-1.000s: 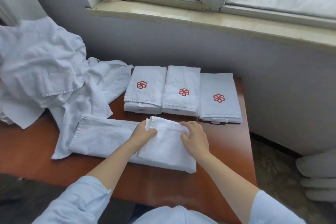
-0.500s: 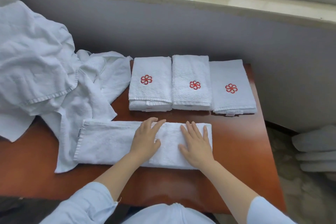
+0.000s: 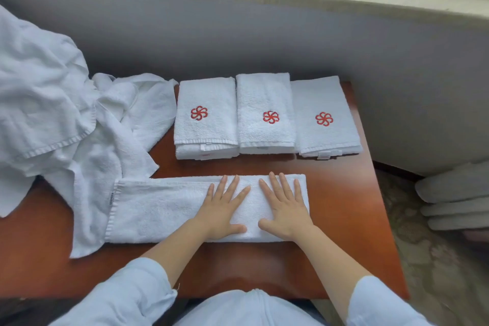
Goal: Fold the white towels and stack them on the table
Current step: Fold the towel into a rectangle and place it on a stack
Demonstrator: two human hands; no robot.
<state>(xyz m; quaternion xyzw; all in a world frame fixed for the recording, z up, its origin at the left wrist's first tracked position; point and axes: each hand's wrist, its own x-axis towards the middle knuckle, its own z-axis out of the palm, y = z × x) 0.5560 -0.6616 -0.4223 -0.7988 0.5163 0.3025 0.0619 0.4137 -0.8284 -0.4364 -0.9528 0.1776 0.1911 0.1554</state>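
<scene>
Your hands have flattened the folded end; both now lie spread on the towel (image 3: 164, 209), left hand (image 3: 225, 209) nearer the unfolded length stretching leftward, right hand (image 3: 284, 209) beside it.

Person: pale blue garment; left sleeve (image 3: 127, 296) and right sleeve (image 3: 381, 304) pushed up, loose cuffs; forearms bare.
</scene>
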